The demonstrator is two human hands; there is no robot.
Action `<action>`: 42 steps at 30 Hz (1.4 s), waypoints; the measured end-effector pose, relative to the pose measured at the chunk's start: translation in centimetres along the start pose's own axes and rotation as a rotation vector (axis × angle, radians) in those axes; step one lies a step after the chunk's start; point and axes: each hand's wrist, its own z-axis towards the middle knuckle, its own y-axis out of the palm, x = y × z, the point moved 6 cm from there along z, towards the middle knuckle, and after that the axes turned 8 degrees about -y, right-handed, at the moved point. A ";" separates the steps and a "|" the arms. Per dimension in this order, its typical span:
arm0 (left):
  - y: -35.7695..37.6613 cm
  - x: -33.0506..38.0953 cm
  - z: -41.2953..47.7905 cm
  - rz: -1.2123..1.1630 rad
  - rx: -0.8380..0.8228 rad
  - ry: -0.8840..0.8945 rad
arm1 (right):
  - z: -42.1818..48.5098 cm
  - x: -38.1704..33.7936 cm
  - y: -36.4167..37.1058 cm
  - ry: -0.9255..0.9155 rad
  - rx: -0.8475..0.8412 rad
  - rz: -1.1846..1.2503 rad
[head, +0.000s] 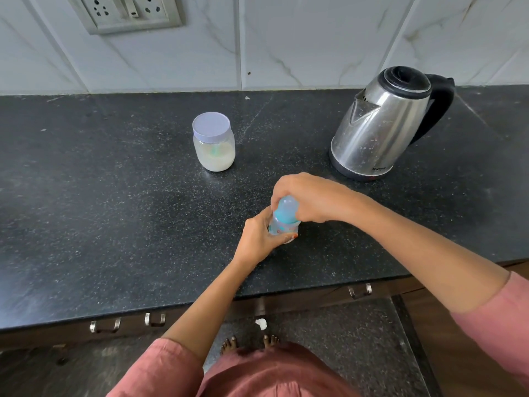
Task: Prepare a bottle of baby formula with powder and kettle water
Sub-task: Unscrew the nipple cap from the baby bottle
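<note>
The right hand point(303, 196) reaches in from the right and sits on top, its fingers curled down over the translucent blue domed cap point(286, 209) of the small clear plastic baby bottle point(278, 227). The left hand point(257, 239) is directly beneath it, wrapped round the bottle's body from the near-left side. Both hands are clamped on the one object, stacked along its long axis. That axis stands upright or close to it over the black speckled stone counter point(114, 210), near the front edge. The left hand hides the base, so I cannot tell whether it rests on the surface.

The top appears ready to come off with a twist about that vertical axis, the upper hand turning while the lower one braces.

Farther out, the clear jar of pale powder with a lilac screw lid point(214, 144) stands behind and to the left, closer to the left hand. The steel electric kettle with a black lid and handle point(380, 124) stands behind and to the right, on the right hand's side, its handle turned away to the right. Both are closed
</note>
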 end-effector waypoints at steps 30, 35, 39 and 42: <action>0.2 0.0 -0.2 -0.057 -0.034 -0.031 | -0.1 1.1 0.2 0.156 0.159 -0.031; 0.0 0.0 -0.1 -0.031 -0.024 -0.026 | -0.2 1.3 -0.6 0.140 0.139 0.030; 0.0 0.2 -0.1 -0.014 -0.017 -0.006 | -1.2 2.5 -2.3 0.126 0.211 0.178; 0.1 0.0 -0.1 -0.028 -0.017 -0.002 | -2.5 4.1 -3.6 0.152 0.295 0.330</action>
